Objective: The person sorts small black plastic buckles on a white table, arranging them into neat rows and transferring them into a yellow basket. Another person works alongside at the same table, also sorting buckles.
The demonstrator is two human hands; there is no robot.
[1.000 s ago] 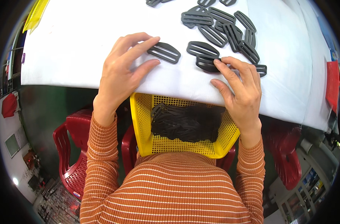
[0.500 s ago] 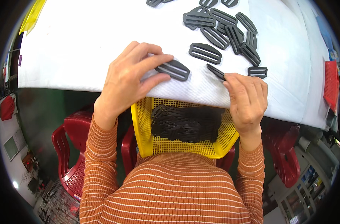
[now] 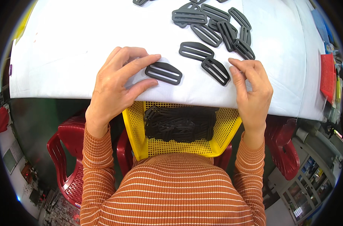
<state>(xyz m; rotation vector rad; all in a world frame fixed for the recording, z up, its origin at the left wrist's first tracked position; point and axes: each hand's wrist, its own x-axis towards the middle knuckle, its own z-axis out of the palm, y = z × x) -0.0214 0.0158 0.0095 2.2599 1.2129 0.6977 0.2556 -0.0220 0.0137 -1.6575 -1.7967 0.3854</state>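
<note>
A black plastic slider buckle with two long slots (image 3: 163,73) lies flat near the table's front edge. My left hand (image 3: 117,81) is spread beside it, with thumb and index finger apart on either side of its left end. Another slider buckle (image 3: 215,71) rests at a slant farther right, its upper end against a third buckle (image 3: 196,51). Just right of the slanted one is my right hand (image 3: 252,84), thumb and fingers slightly apart with nothing between them. Beyond, several more slider buckles (image 3: 227,35) are heaped on the table.
On my lap, below the edge of the white-covered table (image 3: 66,49), a yellow mesh basket (image 3: 179,150) holds many black pieces (image 3: 179,124). Dark red chairs (image 3: 71,139) flank me. A red basket (image 3: 327,77) shows at the far right.
My right hand has let go of a slider buckle, which now lies flat on the table. The left buckle has come to rest flat, and my left thumb and index finger have loosened from it.
</note>
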